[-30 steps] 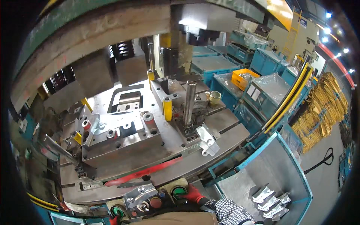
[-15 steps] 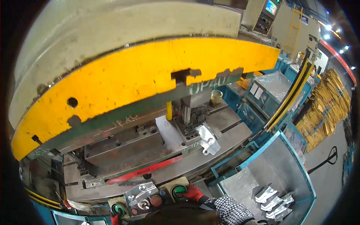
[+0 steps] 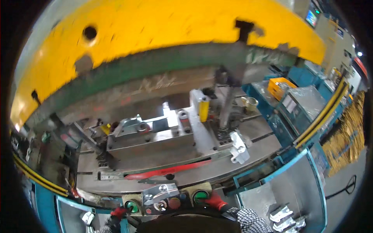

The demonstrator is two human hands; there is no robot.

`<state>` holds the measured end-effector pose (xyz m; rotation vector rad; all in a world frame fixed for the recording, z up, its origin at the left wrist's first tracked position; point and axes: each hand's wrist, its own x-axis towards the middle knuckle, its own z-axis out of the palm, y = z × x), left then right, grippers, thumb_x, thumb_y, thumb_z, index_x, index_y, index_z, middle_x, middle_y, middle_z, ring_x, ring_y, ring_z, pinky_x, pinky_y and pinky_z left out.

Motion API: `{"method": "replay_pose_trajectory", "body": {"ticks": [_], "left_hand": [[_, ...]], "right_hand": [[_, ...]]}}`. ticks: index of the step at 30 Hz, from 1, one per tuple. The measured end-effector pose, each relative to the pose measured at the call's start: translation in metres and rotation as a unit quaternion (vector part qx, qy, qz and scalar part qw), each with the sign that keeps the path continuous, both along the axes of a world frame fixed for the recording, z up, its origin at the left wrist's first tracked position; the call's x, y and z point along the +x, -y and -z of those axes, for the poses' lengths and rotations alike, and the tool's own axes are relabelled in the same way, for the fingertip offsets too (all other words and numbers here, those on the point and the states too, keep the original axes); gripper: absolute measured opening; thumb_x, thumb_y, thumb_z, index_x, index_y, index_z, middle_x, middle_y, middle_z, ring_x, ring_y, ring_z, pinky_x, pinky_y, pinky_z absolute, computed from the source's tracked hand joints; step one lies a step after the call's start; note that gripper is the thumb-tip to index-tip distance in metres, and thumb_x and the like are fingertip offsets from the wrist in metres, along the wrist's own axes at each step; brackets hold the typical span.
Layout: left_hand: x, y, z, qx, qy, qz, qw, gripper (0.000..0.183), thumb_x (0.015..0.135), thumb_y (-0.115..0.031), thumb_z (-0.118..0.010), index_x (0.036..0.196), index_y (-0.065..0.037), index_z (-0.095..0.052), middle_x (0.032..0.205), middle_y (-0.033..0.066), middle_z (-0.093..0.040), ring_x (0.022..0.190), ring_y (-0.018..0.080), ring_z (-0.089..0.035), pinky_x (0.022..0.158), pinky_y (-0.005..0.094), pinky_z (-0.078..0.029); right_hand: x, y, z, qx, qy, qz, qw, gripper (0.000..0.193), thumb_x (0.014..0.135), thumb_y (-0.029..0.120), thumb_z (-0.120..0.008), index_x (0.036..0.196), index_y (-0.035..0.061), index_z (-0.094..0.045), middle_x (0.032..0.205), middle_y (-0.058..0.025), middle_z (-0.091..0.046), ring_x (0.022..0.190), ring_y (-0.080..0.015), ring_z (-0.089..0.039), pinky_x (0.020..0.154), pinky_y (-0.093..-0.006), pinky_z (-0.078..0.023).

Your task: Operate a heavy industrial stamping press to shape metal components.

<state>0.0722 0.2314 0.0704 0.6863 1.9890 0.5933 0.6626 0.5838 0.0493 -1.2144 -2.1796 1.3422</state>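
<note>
My right hand, in a red glove, reaches its fingers to the green push button on the right of the control box. Blur softens its outline. My left hand, in a red and dark glove, has its fingers stretched to the left green button; part of it is hard to make out. Neither hand holds anything. Between them a silvery bracket lies on the control panel, near a red mushroom button. Another metal bracket sits on the press bed, right of centre.
Above the lower die hangs the press's yellow ram. A shaped metal piece rests on the die. A red bar runs along the bed front. Bins with brackets flank me: right bin, left bin. A yellow-black post stands right.
The ram has risen, uncovering the die and the metal piece on it. My view has shifted, showing more of my left hand. Both hands stay at the green buttons.
</note>
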Motion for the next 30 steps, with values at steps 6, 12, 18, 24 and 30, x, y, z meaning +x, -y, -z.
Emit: {"method": "replay_pose_trajectory", "body": {"ticks": [6, 12, 18, 24, 30], "left_hand": [[-0.037, -0.205, -0.234, 0.020, -0.058, 0.278, 0.959, 0.050, 0.088, -0.040, -0.085, 0.123, -0.005, -0.079, 0.114, 0.0153, -0.081, 0.113, 0.0230, -0.073, 0.100, 0.0391, -0.055], [0.074, -0.450, -0.445, 0.357, -0.134, 0.471, 0.795, 0.066, 0.087, -0.019, -0.088, 0.145, -0.004, -0.061, 0.140, 0.0138, -0.067, 0.129, 0.0217, -0.062, 0.111, 0.0398, -0.049], [0.038, -0.620, -0.367, 0.109, -0.262, 0.558, 0.780, 0.124, 0.072, -0.039, -0.100, 0.169, -0.006, -0.030, 0.166, 0.0201, -0.046, 0.154, 0.0310, -0.043, 0.124, 0.0417, -0.040], [0.066, -0.656, -0.353, 0.090, -0.189, 0.585, 0.784, 0.114, 0.075, -0.037, -0.099, 0.166, -0.004, -0.038, 0.140, 0.0119, -0.068, 0.126, 0.0165, -0.062, 0.110, 0.0334, -0.051], [0.031, -0.590, -0.363, 0.323, -0.302, 0.522, 0.730, 0.120, 0.068, -0.038, -0.101, 0.164, -0.004, -0.040, 0.146, 0.0188, -0.063, 0.132, 0.0287, -0.062, 0.113, 0.0423, -0.050]], "right_hand": [[-0.003, 0.006, -0.002, -0.091, -0.063, 0.028, 0.993, 0.095, 0.084, 0.041, -0.092, 0.157, 0.0030, -0.045, 0.152, -0.0172, -0.059, 0.142, -0.0316, -0.057, 0.118, -0.0433, -0.046], [0.039, -0.004, 0.041, -0.146, -0.098, 0.097, 0.980, 0.095, 0.089, 0.040, -0.089, 0.162, 0.0026, -0.041, 0.154, -0.0148, -0.060, 0.143, -0.0264, -0.055, 0.119, -0.0402, -0.044], [0.060, 0.007, -0.022, -0.246, -0.101, 0.240, 0.934, 0.082, 0.097, 0.030, -0.082, 0.163, 0.0020, -0.043, 0.159, -0.0133, -0.056, 0.147, -0.0236, -0.052, 0.121, -0.0387, -0.041], [0.177, 0.044, 0.004, -0.214, -0.141, 0.431, 0.865, 0.061, 0.089, 0.022, -0.090, 0.142, 0.0050, -0.065, 0.125, -0.0062, -0.074, 0.111, -0.0208, -0.069, 0.097, -0.0353, -0.054], [0.139, -0.072, -0.083, 0.038, -0.148, 0.364, 0.919, 0.089, 0.087, 0.017, -0.085, 0.164, 0.0041, -0.041, 0.148, -0.0147, -0.060, 0.133, -0.0274, -0.059, 0.114, -0.0391, -0.046]]}}
